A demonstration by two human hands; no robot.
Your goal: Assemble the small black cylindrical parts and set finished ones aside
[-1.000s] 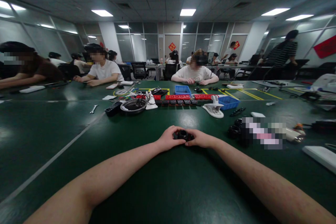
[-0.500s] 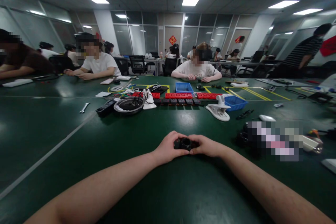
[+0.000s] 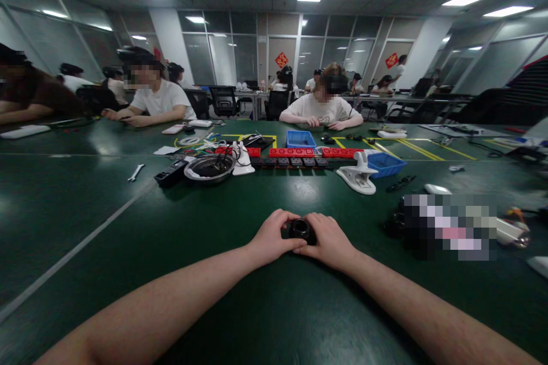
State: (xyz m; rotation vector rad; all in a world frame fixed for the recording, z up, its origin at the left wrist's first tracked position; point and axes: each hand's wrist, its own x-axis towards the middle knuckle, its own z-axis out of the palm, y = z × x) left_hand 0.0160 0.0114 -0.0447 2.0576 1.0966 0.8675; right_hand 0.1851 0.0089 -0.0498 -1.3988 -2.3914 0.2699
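L hand (image 3: 274, 238) & R hand (image 3: 330, 239) half-curled round 1 glossy blk pt (image 3: 301, 236) w/ circular opening.

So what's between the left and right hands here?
In the head view, a black round part with an opening on top sits between the left hand and the right hand, both curled around it.

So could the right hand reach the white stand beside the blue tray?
Probably, with a stretch: only green tabletop shows between the right hand and the white stand, though that hand is cupped around a black part.
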